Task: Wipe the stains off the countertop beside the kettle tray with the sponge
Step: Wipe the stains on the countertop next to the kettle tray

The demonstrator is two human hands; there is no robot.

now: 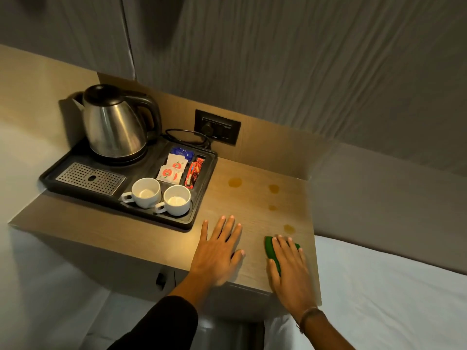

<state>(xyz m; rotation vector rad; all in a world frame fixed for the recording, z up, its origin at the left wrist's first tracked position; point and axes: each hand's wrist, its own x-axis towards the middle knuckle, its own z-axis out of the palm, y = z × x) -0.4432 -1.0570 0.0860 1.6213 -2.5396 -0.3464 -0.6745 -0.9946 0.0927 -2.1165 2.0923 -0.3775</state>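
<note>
A wooden countertop [247, 198] carries several brown stains: one [235, 182] near the tray, one [274, 188] further right, a small one [272, 207] below it, and one [289, 228] just beyond the sponge. My right hand [290, 269] lies flat over a green sponge [269, 246] near the counter's front right corner, pressing it down. My left hand [218, 251] rests flat on the wood with fingers spread, holding nothing, just in front of the black kettle tray [202, 198].
The tray holds a steel kettle [113, 125], a metal drip grid [91, 178], two white cups [161, 195] and sachets [177, 165]. A wall socket [217, 127] with a plugged cord sits behind. A white bed [391, 299] adjoins the counter's right edge.
</note>
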